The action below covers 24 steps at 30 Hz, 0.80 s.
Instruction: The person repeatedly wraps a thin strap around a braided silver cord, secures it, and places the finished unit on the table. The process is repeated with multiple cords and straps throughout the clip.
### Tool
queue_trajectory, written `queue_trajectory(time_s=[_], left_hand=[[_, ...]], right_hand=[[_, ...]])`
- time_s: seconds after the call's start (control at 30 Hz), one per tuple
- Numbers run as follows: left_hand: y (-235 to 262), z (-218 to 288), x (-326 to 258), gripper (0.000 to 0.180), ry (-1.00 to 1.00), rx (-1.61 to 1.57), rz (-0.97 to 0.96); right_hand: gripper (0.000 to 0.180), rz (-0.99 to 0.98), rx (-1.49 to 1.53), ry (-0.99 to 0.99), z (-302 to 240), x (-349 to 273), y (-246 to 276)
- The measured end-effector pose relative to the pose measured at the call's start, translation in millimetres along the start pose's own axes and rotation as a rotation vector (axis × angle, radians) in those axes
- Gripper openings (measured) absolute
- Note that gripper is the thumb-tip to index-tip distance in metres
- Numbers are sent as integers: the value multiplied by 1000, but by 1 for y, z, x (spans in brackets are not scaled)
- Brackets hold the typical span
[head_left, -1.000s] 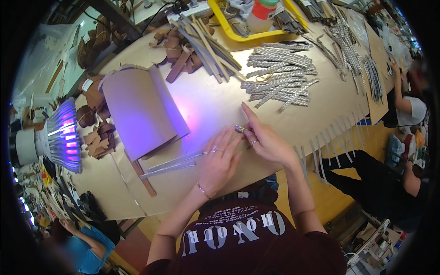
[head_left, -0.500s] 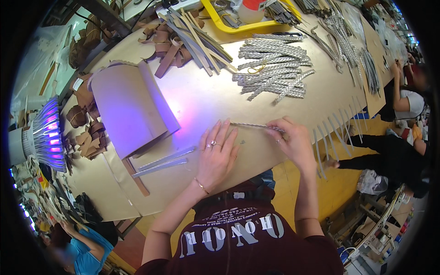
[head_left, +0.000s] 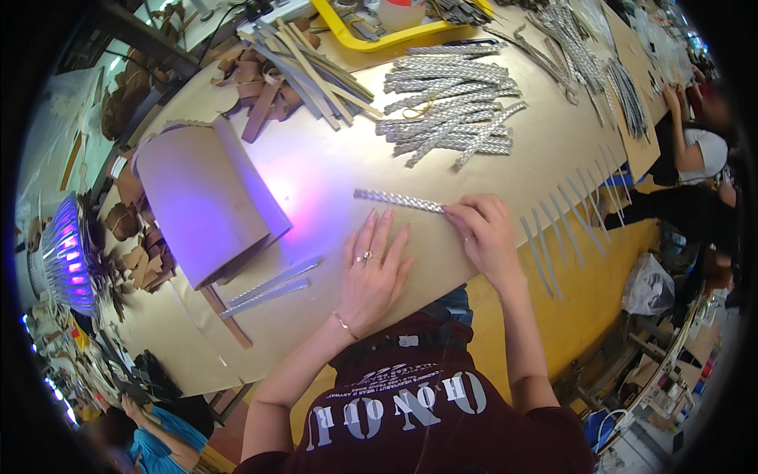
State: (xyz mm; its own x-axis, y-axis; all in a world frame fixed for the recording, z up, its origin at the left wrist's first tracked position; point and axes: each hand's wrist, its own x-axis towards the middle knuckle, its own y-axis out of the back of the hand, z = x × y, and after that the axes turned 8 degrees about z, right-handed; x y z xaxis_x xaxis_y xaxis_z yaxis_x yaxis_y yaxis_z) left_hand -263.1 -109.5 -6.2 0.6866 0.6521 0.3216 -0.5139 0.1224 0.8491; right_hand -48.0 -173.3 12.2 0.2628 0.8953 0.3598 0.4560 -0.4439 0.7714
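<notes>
A silvery braided strap lies just beyond my hands, slanting down to the right. My right hand pinches its right end between thumb and fingers. Flat on the table with fingers stretched out, my left hand rests below the strap, apart from it and holding nothing. Left of that hand are two thin silvery strips. Farther back lies a pile of similar braided straps, with a yellow tie among them.
A curved brown sheet stands at the left beside a lit purple lamp. Brown scraps and long strips lie behind it, near a yellow-rimmed tray. Several thin grey strips overhang the right table edge. Other people work at both sides.
The braided strap has turned its broad face up, and its left end has come away from my left fingertips. My right hand has moved slightly left and still grips the strap.
</notes>
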Motion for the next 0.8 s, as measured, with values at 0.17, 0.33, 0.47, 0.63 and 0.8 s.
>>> queue_trajectory(time_s=[0.17, 0.33, 0.47, 0.63, 0.8], left_hand=[[7, 5, -4, 55, -97, 27, 61], [8, 10, -3, 69, 80, -9, -202], [2, 15, 2, 78, 90, 111, -253], [-4, 18, 4, 79, 133, 91, -243], [-5, 17, 2, 77, 127, 90, -215]], right_hand=[[26, -89, 134, -13, 4, 5, -5], [15, -230, 16, -41, -6, 5, 5], [15, 49, -233, -239, -12, 3, 27], [36, -102, -322, -734, -8, -26, 83], [42, -172, -240, -904, -6, -44, 78]])
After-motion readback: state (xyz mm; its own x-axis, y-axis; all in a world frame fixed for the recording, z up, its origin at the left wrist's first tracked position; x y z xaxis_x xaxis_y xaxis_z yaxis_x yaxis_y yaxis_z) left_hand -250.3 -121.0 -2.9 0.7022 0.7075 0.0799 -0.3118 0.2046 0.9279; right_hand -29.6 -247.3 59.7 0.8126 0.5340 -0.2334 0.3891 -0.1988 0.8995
